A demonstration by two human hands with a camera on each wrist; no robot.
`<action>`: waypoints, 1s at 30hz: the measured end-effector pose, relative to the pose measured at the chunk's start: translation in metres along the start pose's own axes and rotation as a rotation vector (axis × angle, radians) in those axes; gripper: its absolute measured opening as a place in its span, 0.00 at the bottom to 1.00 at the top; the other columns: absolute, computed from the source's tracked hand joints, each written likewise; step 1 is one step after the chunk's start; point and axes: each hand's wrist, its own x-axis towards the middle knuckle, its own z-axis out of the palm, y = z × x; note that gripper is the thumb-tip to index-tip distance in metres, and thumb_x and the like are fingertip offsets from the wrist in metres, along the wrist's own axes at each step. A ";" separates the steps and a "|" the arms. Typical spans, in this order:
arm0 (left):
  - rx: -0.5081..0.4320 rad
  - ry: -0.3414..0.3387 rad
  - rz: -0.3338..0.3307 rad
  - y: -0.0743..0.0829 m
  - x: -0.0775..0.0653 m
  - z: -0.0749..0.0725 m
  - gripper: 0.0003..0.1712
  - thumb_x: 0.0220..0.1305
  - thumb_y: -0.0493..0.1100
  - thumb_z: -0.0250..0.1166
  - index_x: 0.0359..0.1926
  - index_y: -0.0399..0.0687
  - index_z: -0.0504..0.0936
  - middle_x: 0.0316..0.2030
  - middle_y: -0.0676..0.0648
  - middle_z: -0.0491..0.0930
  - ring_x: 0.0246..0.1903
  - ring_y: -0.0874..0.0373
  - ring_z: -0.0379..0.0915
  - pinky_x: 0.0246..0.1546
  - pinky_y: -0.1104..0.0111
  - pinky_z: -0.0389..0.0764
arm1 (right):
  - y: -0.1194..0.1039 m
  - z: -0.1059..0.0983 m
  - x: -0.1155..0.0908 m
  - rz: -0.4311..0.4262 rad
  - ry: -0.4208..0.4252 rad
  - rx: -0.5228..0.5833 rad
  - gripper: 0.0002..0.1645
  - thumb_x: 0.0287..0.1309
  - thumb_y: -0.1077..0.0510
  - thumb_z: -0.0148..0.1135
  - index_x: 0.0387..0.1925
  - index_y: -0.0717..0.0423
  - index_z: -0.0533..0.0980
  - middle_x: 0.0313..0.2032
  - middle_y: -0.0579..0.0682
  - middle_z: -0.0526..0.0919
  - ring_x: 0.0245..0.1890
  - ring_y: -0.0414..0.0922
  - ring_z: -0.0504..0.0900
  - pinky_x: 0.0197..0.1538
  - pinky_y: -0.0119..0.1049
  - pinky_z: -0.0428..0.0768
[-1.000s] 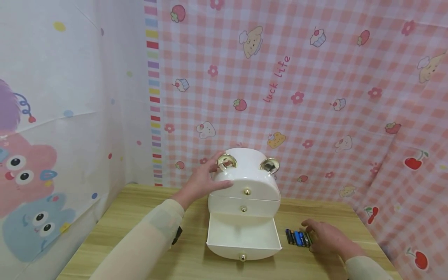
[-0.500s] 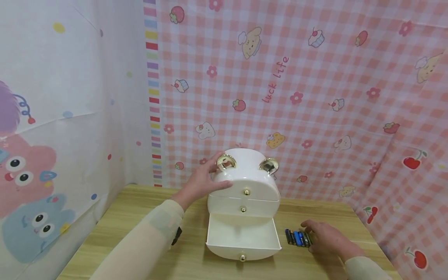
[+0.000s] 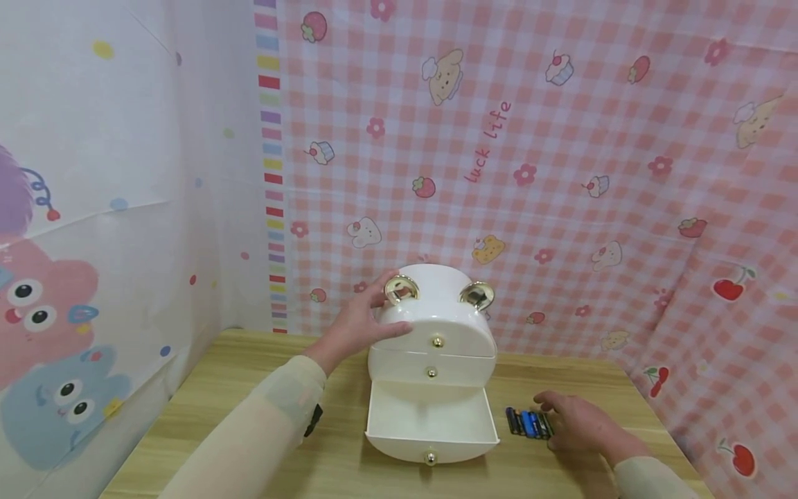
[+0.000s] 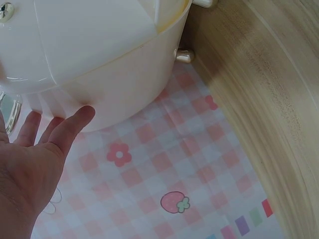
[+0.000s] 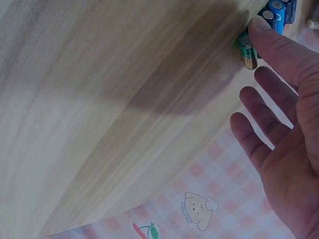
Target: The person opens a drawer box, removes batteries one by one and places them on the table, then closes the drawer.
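Note:
A white drawer box (image 3: 436, 294) with gold rings for ears stands on the table. Its bottom drawer (image 3: 431, 416) is pulled out and bare inside; the two drawers above are closed. My left hand (image 3: 354, 326) rests on the box's upper left side, thumb toward the front, fingers fairly straight against the wall in the left wrist view. Right of the drawer lies a row of several batteries (image 3: 528, 423), black, blue and green. At the row's right end is my right hand (image 3: 582, 424), fingers relaxed and spread, its thumb overlapping the batteries beside a green battery (image 5: 247, 51).
The wooden table (image 3: 237, 395) reaches back to a pink checked cloth (image 3: 548, 208) hanging behind and at the right. A white cartoon-print cloth (image 3: 125, 277) hangs at the left. A small black object (image 3: 314, 420) shows beside the left sleeve.
Both hands, the box and the batteries keep their places; the whole head view has shifted very slightly.

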 end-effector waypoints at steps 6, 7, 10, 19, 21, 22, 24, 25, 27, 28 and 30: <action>0.009 0.005 0.008 -0.002 0.001 0.000 0.59 0.57 0.59 0.82 0.84 0.70 0.59 0.67 0.37 0.82 0.70 0.43 0.78 0.73 0.42 0.74 | -0.001 -0.005 -0.003 -0.037 -0.005 0.009 0.44 0.40 0.58 0.87 0.63 0.55 0.78 0.55 0.55 0.89 0.55 0.60 0.87 0.59 0.65 0.83; 0.008 0.005 0.007 -0.002 0.001 0.000 0.60 0.57 0.59 0.83 0.84 0.70 0.59 0.67 0.37 0.82 0.70 0.43 0.77 0.73 0.42 0.74 | -0.001 -0.005 -0.003 -0.041 -0.005 0.012 0.44 0.41 0.58 0.87 0.63 0.56 0.78 0.56 0.56 0.89 0.55 0.61 0.87 0.59 0.65 0.83; 0.002 0.003 0.005 -0.002 0.001 -0.001 0.60 0.57 0.58 0.83 0.84 0.69 0.59 0.67 0.37 0.82 0.70 0.43 0.77 0.74 0.43 0.73 | -0.003 -0.007 -0.004 -0.056 -0.003 0.013 0.45 0.42 0.57 0.87 0.64 0.57 0.78 0.56 0.57 0.88 0.55 0.61 0.87 0.59 0.66 0.83; -0.012 -0.002 -0.016 -0.001 0.000 -0.001 0.59 0.57 0.59 0.83 0.83 0.74 0.59 0.67 0.37 0.82 0.70 0.43 0.77 0.74 0.44 0.74 | -0.009 -0.014 -0.005 -0.058 0.003 0.015 0.43 0.45 0.58 0.86 0.64 0.58 0.78 0.56 0.58 0.89 0.57 0.62 0.86 0.59 0.64 0.84; -0.014 -0.004 -0.019 -0.001 0.000 0.000 0.59 0.57 0.60 0.83 0.83 0.75 0.58 0.67 0.37 0.82 0.70 0.43 0.77 0.73 0.44 0.75 | -0.011 -0.016 -0.007 -0.056 -0.001 0.015 0.43 0.47 0.57 0.86 0.65 0.58 0.77 0.56 0.57 0.89 0.57 0.62 0.86 0.59 0.64 0.84; -0.017 -0.005 -0.020 -0.001 0.000 0.000 0.59 0.56 0.60 0.83 0.83 0.75 0.58 0.67 0.37 0.82 0.70 0.43 0.77 0.73 0.44 0.75 | -0.012 -0.017 -0.007 -0.052 -0.003 0.016 0.43 0.47 0.56 0.86 0.65 0.57 0.77 0.57 0.57 0.88 0.58 0.62 0.86 0.60 0.64 0.84; -0.019 -0.007 -0.022 0.000 0.000 0.000 0.59 0.56 0.60 0.83 0.83 0.75 0.58 0.67 0.37 0.82 0.70 0.43 0.77 0.74 0.44 0.74 | -0.014 -0.019 -0.009 -0.045 -0.003 0.020 0.43 0.48 0.55 0.86 0.65 0.56 0.77 0.57 0.56 0.88 0.58 0.61 0.86 0.59 0.64 0.84; -0.019 -0.007 -0.023 0.000 0.000 0.000 0.60 0.56 0.60 0.83 0.83 0.75 0.58 0.67 0.37 0.82 0.70 0.43 0.77 0.74 0.44 0.74 | -0.015 -0.020 -0.009 -0.045 -0.001 0.020 0.43 0.48 0.54 0.86 0.66 0.56 0.77 0.57 0.56 0.88 0.58 0.61 0.86 0.59 0.64 0.84; -0.018 -0.007 -0.023 0.001 0.000 0.000 0.60 0.56 0.59 0.83 0.83 0.74 0.58 0.67 0.37 0.82 0.71 0.43 0.76 0.74 0.44 0.74 | -0.018 -0.021 -0.011 -0.047 0.007 0.022 0.43 0.48 0.54 0.86 0.65 0.56 0.77 0.57 0.56 0.89 0.58 0.61 0.86 0.59 0.64 0.84; -0.017 -0.006 -0.024 0.001 0.000 -0.001 0.60 0.56 0.59 0.83 0.83 0.74 0.58 0.67 0.37 0.82 0.71 0.43 0.76 0.74 0.44 0.73 | -0.019 -0.022 -0.012 -0.047 0.012 0.022 0.43 0.48 0.54 0.86 0.65 0.56 0.78 0.57 0.56 0.89 0.58 0.61 0.86 0.59 0.63 0.85; -0.014 -0.005 -0.024 0.002 0.000 -0.001 0.60 0.56 0.60 0.83 0.83 0.74 0.58 0.67 0.37 0.82 0.71 0.42 0.76 0.74 0.43 0.73 | -0.022 -0.023 -0.013 -0.052 0.022 0.021 0.42 0.48 0.53 0.86 0.65 0.56 0.78 0.56 0.56 0.89 0.58 0.61 0.87 0.59 0.63 0.85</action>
